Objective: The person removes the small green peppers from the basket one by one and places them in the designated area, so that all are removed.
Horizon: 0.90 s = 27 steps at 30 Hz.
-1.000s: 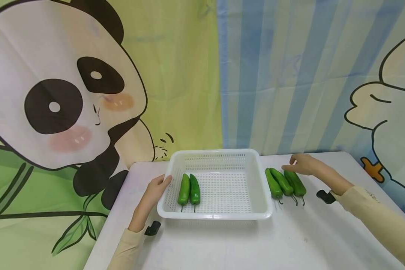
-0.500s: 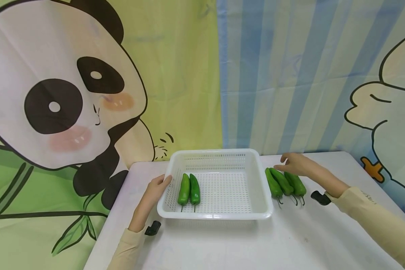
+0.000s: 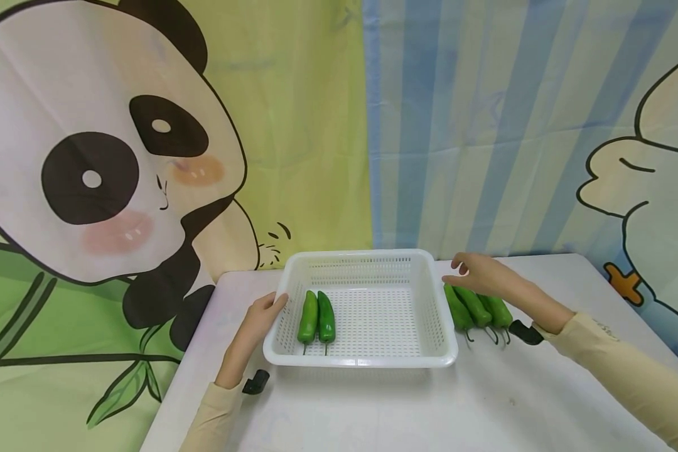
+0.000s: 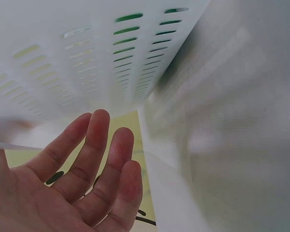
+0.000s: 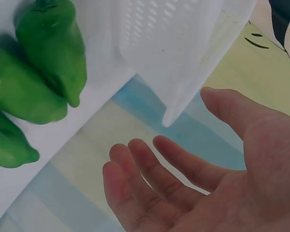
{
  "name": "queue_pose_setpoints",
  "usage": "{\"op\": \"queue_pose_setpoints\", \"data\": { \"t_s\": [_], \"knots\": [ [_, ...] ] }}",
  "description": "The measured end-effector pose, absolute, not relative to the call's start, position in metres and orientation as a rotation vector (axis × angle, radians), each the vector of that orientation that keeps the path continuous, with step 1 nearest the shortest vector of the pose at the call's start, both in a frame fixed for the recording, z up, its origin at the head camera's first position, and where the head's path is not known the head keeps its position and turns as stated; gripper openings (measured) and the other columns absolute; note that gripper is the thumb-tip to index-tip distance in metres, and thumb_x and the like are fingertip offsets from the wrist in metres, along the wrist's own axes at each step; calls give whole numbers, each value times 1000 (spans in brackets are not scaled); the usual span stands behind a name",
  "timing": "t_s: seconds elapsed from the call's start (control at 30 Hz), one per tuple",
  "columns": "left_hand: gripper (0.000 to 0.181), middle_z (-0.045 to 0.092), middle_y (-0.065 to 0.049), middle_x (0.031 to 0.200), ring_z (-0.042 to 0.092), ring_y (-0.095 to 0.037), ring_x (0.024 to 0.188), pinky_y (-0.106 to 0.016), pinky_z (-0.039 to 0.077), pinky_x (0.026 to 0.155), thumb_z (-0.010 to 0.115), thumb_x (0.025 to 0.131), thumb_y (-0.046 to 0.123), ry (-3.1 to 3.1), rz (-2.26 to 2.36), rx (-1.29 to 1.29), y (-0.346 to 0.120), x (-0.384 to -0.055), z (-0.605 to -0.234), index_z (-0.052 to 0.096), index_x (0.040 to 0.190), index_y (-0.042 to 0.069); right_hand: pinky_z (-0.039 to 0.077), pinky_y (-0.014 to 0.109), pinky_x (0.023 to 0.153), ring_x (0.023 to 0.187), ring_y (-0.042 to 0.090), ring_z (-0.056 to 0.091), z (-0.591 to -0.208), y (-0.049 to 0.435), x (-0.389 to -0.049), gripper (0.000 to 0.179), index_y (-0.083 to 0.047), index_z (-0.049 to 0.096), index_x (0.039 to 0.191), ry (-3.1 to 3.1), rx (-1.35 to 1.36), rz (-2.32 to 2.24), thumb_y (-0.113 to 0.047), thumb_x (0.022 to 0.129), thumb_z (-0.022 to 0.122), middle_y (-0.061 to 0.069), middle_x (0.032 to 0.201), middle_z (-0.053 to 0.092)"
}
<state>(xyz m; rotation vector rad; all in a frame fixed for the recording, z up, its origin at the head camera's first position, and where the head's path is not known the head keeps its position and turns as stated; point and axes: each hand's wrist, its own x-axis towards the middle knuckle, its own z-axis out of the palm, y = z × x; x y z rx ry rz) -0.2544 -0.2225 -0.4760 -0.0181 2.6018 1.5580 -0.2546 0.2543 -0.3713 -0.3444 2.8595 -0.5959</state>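
Left hand grasped the basket at its left rim; right hand, holding nothing, fingers loose, hung near the far ends of three peppers outside the right rim. Two peppers lay inside at left, open floor to their right. Surface stretched wide nearside.

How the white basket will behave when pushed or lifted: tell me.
The white basket looks light for its size, being thin-walled and full of slots. Its wide, flat base suggests sliding rather than tipping. The two green peppers lying inside would probably shift or roll.
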Motion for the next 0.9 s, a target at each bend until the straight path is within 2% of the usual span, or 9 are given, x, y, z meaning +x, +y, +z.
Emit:
{"op": "queue_pose_setpoints", "data": {
  "t_s": [0.3, 0.67, 0.9],
  "knots": [
    [55, 72, -20, 114, 76, -26, 83, -36, 64, 63, 49, 103, 51, 2602, 1551, -22, -222, -255, -476, 56, 141, 12, 56, 48, 82, 102, 34, 64, -362, 236, -248, 51, 4, 59, 125, 2879, -416, -649, -38, 96, 66, 23, 117, 65],
    [58, 73, -19, 110, 76, -24, 80, -35, 64, 62, 47, 103, 54, 2614, 1552, 15, -223, -254, -476, 56, 140, 10, 58, 41, 76, 93, 26, 66, -361, 209, -243, 49, 2, 61, 124, 2876, -492, -629, -37, 96, 68, 20, 115, 67],
    [54, 73, -18, 111, 76, -24, 80, -36, 64, 62, 50, 103, 52, 2600, 1566, -5, -222, -254, -476, 57, 140, 14, 58, 37, 75, 91, 23, 66, -355, 195, -239, 43, -2, 63, 120, 2854, -537, -637, -36, 95, 69, 19, 115, 68]
  ]
}}
